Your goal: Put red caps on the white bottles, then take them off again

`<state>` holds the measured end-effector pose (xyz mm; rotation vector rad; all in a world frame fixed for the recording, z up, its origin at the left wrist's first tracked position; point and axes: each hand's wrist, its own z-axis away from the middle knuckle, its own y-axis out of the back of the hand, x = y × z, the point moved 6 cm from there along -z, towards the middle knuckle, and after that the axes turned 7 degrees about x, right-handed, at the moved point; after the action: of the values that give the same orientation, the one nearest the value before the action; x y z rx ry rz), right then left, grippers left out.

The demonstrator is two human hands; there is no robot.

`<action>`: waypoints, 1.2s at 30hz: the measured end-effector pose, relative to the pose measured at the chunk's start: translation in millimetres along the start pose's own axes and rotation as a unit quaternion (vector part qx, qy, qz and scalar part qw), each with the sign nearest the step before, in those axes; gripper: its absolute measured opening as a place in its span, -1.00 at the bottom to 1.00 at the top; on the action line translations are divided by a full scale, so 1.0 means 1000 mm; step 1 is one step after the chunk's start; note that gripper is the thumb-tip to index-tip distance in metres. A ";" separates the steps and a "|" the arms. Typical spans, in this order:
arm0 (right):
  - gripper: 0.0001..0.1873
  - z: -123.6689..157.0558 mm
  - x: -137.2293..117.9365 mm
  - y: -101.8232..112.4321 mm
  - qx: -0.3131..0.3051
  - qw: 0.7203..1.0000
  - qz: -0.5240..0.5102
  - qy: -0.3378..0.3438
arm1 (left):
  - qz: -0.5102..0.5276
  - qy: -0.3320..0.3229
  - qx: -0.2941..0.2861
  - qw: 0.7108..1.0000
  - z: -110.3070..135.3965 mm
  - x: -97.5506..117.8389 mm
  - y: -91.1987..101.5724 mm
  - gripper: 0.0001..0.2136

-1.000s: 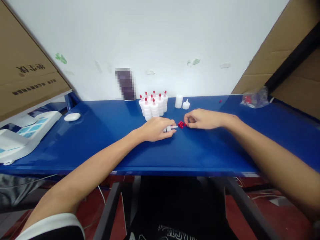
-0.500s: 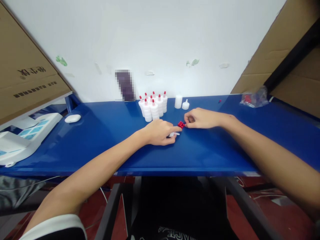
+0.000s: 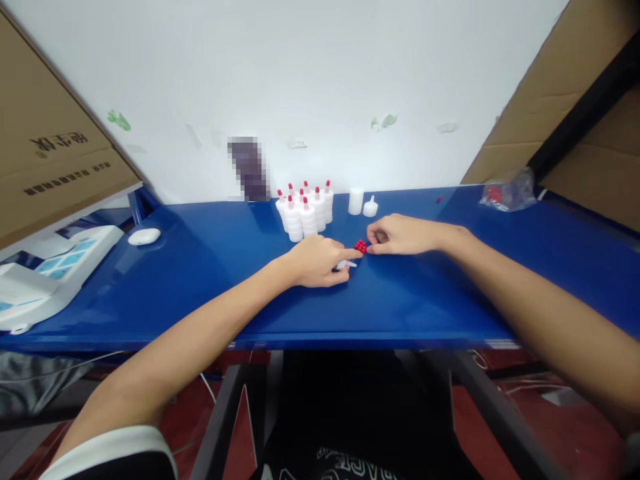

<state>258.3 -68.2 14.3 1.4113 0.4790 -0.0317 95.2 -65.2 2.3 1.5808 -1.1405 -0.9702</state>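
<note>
My left hand (image 3: 320, 260) rests on the blue table (image 3: 200, 280), fingers curled round a small white nozzle bottle (image 3: 346, 265) lying on its side, its forefinger stretched toward a small heap of red caps (image 3: 361, 247). My right hand (image 3: 400, 235) lies just right of that heap, thumb and fingers pinched together at its edge; what they pinch is too small to see. Behind the hands stands a cluster of white bottles with red caps (image 3: 304, 210).
An uncapped white bottle (image 3: 355, 201) and a white nozzle piece (image 3: 371, 208) stand at the back. A plastic bag with red bits (image 3: 507, 191) lies far right. A white mouse (image 3: 144, 236) and a white device (image 3: 45, 273) sit left. Cardboard boxes (image 3: 50, 147) flank both sides.
My left hand has turned the white bottle down onto the table and its forefinger has reached out to the red caps. The right hand has barely shifted.
</note>
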 end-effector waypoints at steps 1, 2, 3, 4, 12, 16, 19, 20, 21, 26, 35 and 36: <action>-0.79 0.000 0.000 0.000 0.000 1.000 -0.001 0.001 | 0.000 0.000 -0.001 1.000 0.000 0.000 0.000 -0.55; -0.78 0.000 0.000 0.000 0.000 1.000 0.000 0.003 | 0.001 0.001 -0.003 1.000 0.000 0.000 0.000 -0.54; -0.78 0.000 0.000 0.001 0.000 1.000 0.000 0.004 | 0.003 0.002 -0.004 1.000 0.001 -0.001 0.001 -0.54; -0.77 0.000 -0.001 0.001 -0.001 1.000 0.001 0.004 | 0.007 0.003 -0.005 1.000 0.001 -0.001 0.001 -0.54; -0.72 0.000 0.001 -0.001 -0.003 1.000 0.000 0.004 | 0.033 0.022 0.000 0.999 0.003 -0.008 0.002 -0.56; -0.71 0.001 0.001 0.003 0.022 0.999 0.001 0.030 | 0.057 0.023 0.018 0.998 0.007 -0.011 0.000 -0.59; -0.66 0.005 -0.012 0.016 0.123 0.989 0.010 0.084 | 0.057 0.043 0.069 0.995 0.009 -0.014 0.000 -0.54; -0.64 0.008 -0.019 0.019 0.156 0.982 0.008 0.107 | 0.052 0.057 0.094 0.993 0.009 -0.015 0.002 -0.51; -0.63 0.010 -0.026 0.021 0.181 0.975 0.004 0.129 | 0.048 0.072 0.119 0.989 0.010 -0.017 0.003 -0.49; -0.68 0.014 -0.056 0.011 0.229 0.956 -0.014 0.183 | 0.059 0.109 0.200 0.972 0.011 -0.021 0.011 -0.48; -0.74 0.005 0.028 0.040 0.456 0.882 -0.118 -0.015 | 0.135 0.122 0.286 0.941 0.018 -0.029 0.024 -0.55; -0.74 0.003 0.040 0.041 0.466 0.876 -0.111 -0.052 | 0.137 0.117 0.288 0.941 0.018 -0.029 0.024 -0.61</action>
<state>308.3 -53.7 39.4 2.2743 0.5617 -0.5927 65.5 -44.8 23.5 1.8594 -1.5061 -0.2558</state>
